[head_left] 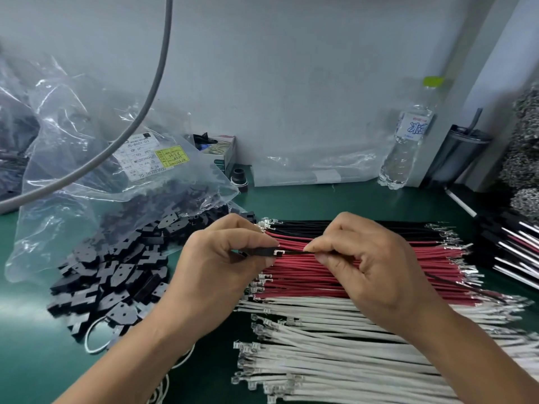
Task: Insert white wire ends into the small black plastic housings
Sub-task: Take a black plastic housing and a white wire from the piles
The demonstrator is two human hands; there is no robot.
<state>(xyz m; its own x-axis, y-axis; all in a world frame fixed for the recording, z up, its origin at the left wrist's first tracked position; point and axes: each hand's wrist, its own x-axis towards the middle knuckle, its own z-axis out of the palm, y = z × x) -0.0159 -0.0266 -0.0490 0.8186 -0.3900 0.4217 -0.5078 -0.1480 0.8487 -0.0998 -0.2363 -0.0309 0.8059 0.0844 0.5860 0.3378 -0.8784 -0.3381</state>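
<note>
Now left hand [221,258] pinches black housing [261,252]; right hand [361,258] pinches black wire [294,252]

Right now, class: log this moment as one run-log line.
left hand: holds black housing | right hand: pinches dark wire at housing | white wires: untouched

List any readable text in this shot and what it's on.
"70-583203000": bottom line of the white label on the plastic bag; upper lines too blurred to read reliably.
Yellow sticker beside it: handwriting, unreadable.
Water bottle label: large blue characters, too blurred to read.
Box by the wall: no readable print.
</note>
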